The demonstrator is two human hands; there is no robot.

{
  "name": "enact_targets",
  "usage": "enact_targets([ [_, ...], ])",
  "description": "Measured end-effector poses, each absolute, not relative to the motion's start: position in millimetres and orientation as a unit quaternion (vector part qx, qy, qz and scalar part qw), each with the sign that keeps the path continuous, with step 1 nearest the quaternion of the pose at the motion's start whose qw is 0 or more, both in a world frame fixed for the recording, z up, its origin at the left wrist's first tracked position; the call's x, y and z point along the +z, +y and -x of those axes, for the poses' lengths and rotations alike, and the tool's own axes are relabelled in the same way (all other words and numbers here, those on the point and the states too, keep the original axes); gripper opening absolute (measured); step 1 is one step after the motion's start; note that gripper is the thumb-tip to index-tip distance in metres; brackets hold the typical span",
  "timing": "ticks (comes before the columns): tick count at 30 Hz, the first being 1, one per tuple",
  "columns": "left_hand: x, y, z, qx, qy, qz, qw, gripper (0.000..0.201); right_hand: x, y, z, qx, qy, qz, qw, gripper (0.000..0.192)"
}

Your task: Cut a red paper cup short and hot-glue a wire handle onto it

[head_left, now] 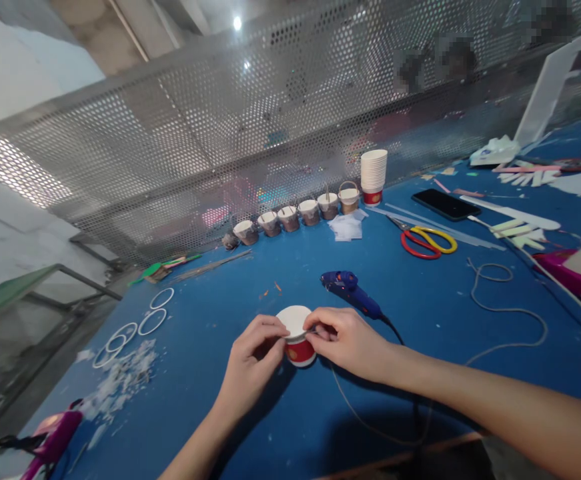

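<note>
**Both hands on an upturned paper cup**

Head view: near the front edge of the blue desk [210, 413], a small paper cup [297, 341] stands upside down, white base up, red band below. The left hand [255, 357] pinches its left side with fingers curled; the right hand [343, 341] grips the right side at the rim of the base. Just behind lies a blue glue gun [350, 291]. Toward the back edge stands a row of brown cups [295, 217], with a cup stack [373, 175] at its right end. Scissors [427, 240] lie to the right of the desk's middle, a phone [445, 204] behind them.
</note>
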State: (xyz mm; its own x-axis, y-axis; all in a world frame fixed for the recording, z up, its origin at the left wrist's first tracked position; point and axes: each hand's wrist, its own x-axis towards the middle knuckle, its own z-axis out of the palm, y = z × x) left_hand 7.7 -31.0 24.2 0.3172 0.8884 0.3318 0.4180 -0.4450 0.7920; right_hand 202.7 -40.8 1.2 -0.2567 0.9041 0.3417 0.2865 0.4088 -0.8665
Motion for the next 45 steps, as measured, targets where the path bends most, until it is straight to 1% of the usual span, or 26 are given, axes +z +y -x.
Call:
enact_targets([
  [3, 21, -33, -8, 0.387, 0.429, -0.782, 0.235, 0.018, -2, -41, -202, 0.278, -0.752, 0.409, 0.436, 0.012],
  [6, 16, -36, -11, 0.381, 0.414, -0.805, 0.191, 0.019, -4, -42, -200, 0.246, -0.769, 0.405, 0.429, 0.012],
  [13, 12, -38, -18, 0.382, 0.396, -0.819, 0.165, 0.010, -8, -42, -199, 0.202, -0.784, 0.404, 0.427, 0.012],
  [17, 13, -37, -16, 0.387, 0.409, -0.808, 0.174, 0.012, -9, -40, -200, 0.216, -0.760, 0.424, 0.443, 0.017],
  [21, 15, -35, -14, 0.385, 0.437, -0.783, 0.218, 0.013, -7, -40, -202, 0.228, -0.745, 0.433, 0.453, 0.005],
  [26, 19, -37, -14, 0.377, 0.455, -0.765, 0.256, 0.013, -6, -40, -203, 0.222, -0.748, 0.423, 0.461, 0.011],
  [34, 21, -36, -14, 0.372, 0.465, -0.748, 0.294, 0.015, -9, -38, -201, 0.239, -0.737, 0.435, 0.459, 0.011],
  [38, 21, -34, -14, 0.377, 0.462, -0.749, 0.290, 0.015, -8, -38, -203, 0.236, -0.740, 0.430, 0.459, 0.009],
  [41, 21, -31, -10, 0.391, 0.464, -0.751, 0.261, 0.014, -6, -35, -210, 0.216, -0.743, 0.424, 0.471, 0.007],
  [45, 19, -22, -1, 0.423, 0.471, -0.747, 0.206, 0.015, -2, -25, -230, 0.122, -0.741, 0.404, 0.523, 0.016],
])
